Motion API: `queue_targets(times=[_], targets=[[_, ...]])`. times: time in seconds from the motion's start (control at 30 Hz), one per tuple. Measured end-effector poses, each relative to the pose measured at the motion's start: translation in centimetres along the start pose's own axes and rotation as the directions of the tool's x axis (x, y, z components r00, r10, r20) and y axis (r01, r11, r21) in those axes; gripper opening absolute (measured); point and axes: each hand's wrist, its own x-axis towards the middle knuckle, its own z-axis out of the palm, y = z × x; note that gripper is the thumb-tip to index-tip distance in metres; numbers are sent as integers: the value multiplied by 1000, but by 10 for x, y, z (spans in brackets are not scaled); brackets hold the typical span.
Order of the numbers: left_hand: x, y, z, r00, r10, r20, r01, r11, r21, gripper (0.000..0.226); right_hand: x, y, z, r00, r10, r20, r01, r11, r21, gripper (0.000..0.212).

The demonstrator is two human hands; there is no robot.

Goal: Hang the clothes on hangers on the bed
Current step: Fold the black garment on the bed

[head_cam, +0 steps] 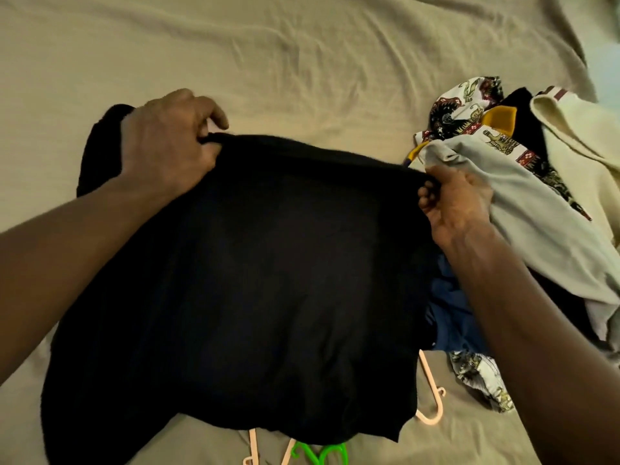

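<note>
A black garment (268, 280) is spread wide over the bed (302, 62) in front of me. My left hand (164, 146) pinches its far edge at the upper left, and my right hand (456, 203) grips the same edge at the upper right, stretching it between them. Under its near edge pale pink hangers (432, 404) stick out on the right, and a green hanger (322, 454) shows at the bottom beside more pink ones. Most of each hanger is hidden by the fabric.
A heap of clothes lies to the right: a patterned white shirt (469, 105), a grey top (523, 203), a cream garment (583, 139) and a blue piece (449, 313). The tan sheet stretches wrinkled beyond the garment.
</note>
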Motion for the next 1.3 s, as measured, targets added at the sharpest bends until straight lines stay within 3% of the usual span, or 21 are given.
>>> queue_targets(times=[0.1, 0.2, 0.3, 0.4, 0.47, 0.57, 0.6, 0.67, 0.73, 0.8, 0.9, 0.93, 1.0, 1.1, 1.13, 1.2, 1.3], targets=[[-44, -5, -14, 979, 201, -27, -196, 970, 142, 33, -49, 17, -36, 993, -106, 60, 111, 990, -88, 10], [-73, -17, -7, 922, 362, 139, -388, 862, 328, 47, -73, 45, -59, 980, -161, 114, 189, 933, -307, 12], [-88, -20, 3, 880, 338, 335, -455, 804, 383, 62, -77, 73, -73, 980, -165, 111, 198, 856, -478, 19], [-98, -14, 11, 856, 278, 435, -480, 740, 471, 66, -79, 84, -80, 980, -150, 134, 201, 754, -625, 26], [-103, -5, 13, 871, 214, 442, -450, 709, 543, 68, -83, 83, -81, 975, -157, 156, 221, 642, -734, 32], [-105, 12, 13, 942, 124, 311, -264, 845, 465, 64, -90, 78, -78, 976, -157, 152, 202, 381, -902, 36], [-103, 18, 15, 964, 106, 244, -199, 896, 397, 60, -94, 76, -75, 964, -226, 143, 206, 285, -936, 35], [-91, 28, 23, 981, 99, 165, -135, 963, 231, 49, -97, 71, -68, 878, -455, 149, 264, 200, -944, 33], [-73, 34, 38, 981, 91, 171, -110, 988, 110, 38, -88, 62, -60, 763, -608, 220, 385, 154, -910, 35], [-54, 39, 56, 975, 56, 213, -84, 989, 124, 36, -66, 52, -54, 720, -600, 350, 453, 24, -891, 41], [-37, 43, 77, 961, -2, 277, -72, 963, 258, 36, -24, 46, -51, 752, -429, 500, 461, -201, -865, 44], [-35, 42, 80, 958, 10, 287, -101, 948, 303, 37, -13, 45, -54, 763, -350, 544, 499, -216, -839, 41], [-31, 39, 86, 953, 46, 300, -161, 914, 373, 40, 7, 46, -65, 761, -259, 595, 589, -108, -801, 33], [-29, 38, 89, 960, -24, 280, -89, 918, 386, 42, 12, 49, -80, 770, -344, 537, 602, 116, -790, 24], [-31, 39, 90, 964, -47, 260, -58, 922, 384, 41, 8, 53, -81, 771, -383, 509, 585, 112, -803, 25], [-39, 48, 92, 982, -55, 183, -14, 935, 355, 39, -7, 66, -77, 720, -527, 451, 517, -26, -856, 31], [-65, 72, 95, 999, 23, 39, -30, 980, 199, 43, -44, 77, -57, 540, -684, 491, 604, -92, -792, 43]])
